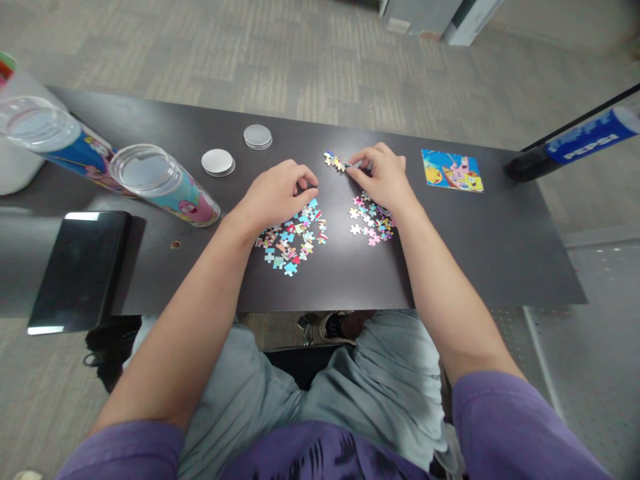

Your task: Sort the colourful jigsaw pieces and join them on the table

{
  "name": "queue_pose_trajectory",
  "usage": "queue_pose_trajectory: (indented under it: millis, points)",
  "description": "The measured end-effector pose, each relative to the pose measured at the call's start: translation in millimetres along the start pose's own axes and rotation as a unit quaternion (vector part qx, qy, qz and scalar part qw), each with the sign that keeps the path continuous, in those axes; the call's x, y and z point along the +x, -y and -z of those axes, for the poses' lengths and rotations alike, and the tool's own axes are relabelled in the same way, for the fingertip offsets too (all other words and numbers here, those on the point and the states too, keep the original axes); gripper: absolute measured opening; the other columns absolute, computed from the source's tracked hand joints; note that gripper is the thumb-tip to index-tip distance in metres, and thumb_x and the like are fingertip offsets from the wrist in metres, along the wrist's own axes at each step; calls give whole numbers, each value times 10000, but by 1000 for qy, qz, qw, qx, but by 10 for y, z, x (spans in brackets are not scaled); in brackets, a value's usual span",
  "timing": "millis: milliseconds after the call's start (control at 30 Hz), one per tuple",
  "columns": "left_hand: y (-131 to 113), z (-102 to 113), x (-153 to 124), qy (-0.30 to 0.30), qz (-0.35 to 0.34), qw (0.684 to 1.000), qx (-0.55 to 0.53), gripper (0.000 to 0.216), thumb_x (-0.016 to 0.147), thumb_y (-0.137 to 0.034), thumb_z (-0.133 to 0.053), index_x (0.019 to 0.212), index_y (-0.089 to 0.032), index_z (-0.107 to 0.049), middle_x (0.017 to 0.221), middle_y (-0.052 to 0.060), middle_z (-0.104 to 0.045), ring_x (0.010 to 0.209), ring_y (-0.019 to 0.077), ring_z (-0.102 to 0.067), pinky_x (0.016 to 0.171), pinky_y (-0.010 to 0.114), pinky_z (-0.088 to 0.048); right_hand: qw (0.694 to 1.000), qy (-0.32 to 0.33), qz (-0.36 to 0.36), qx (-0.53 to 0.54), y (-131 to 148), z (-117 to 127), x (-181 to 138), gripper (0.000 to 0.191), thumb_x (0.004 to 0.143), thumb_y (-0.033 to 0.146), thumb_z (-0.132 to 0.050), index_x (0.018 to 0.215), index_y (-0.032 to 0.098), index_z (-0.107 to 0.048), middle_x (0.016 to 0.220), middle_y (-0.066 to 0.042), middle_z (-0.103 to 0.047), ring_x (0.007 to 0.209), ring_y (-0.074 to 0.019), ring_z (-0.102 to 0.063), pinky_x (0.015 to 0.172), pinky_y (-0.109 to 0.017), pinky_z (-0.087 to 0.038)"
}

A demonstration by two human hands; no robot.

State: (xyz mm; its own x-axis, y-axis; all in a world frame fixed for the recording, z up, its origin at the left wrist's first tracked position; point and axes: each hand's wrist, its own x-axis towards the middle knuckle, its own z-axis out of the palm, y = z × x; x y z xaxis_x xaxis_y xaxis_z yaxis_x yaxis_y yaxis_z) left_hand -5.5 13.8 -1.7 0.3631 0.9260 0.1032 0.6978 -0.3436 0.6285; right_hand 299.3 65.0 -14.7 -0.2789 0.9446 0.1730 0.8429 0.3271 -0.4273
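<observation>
My left hand [278, 193] rests curled on the dark table [475, 240], its fingertips on the far edge of a heap of loose puzzle pieces [293, 241]; whether it pinches a piece is hidden. My right hand [384, 177] lies just above a second, smaller pile of pieces [371, 223]. Its fingertips press on a short strip of joined pieces [335, 161] further back.
Two clear puzzle tubes [165, 187] [55, 143] lie on their sides at the left, with two round metal lids [218, 162] [258, 137] beside them. A finished cartoon puzzle [452, 171] sits at the right, a Pepsi bottle [575, 143] beyond it. A black tablet [80, 270] overhangs the near left edge.
</observation>
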Motion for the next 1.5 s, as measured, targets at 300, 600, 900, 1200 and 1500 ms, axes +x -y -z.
queue_pose_trajectory:
  millis: [300,600,900,1200,1500]
  points:
    - [44,-32,2,-17,-17,1000,-5,145,1058,-300,-852,1187,-313,-917,1188,43,-859,898,243,-708,920,459,-586,997,19,13,73,64,158,-26,287,1252,504,-788,1123,275,-905,1277,-112,-850,1122,-373,-801,1314,-692,-515]
    - [8,-47,-16,-21,-7,1000,3,176,1088,-265,-852,1245,-310,-919,1220,39,-838,907,238,-699,942,448,-567,996,46,56,56,221,165,-115,157,1201,426,-855,1279,305,-918,1274,-101,-859,1123,-381,-802,1350,-706,-465]
    - [-352,-213,-74,-39,18,999,23,228,1064,-402,-995,1248,-285,-928,1316,80,-865,1086,315,-767,1103,524,-581,998,39,42,39,233,72,-96,190,1162,494,-857,1274,341,-866,1279,-99,-854,1147,-402,-790,1306,-705,-511]
    - [-41,-99,5,4,-23,998,-55,221,1002,-332,-972,1213,-298,-914,1214,39,-880,957,241,-737,988,434,-620,990,54,67,112,235,181,-93,160,1080,441,-911,1141,310,-841,1265,-77,-879,1092,-342,-752,1250,-604,-552]
    - [-42,-81,12,0,-30,998,-58,143,1099,-355,-828,1190,-284,-913,1184,71,-883,947,244,-761,982,451,-647,986,95,106,83,59,401,-141,70,1043,387,-889,1082,329,-889,1271,-68,-878,1131,-376,-812,1337,-692,-498]
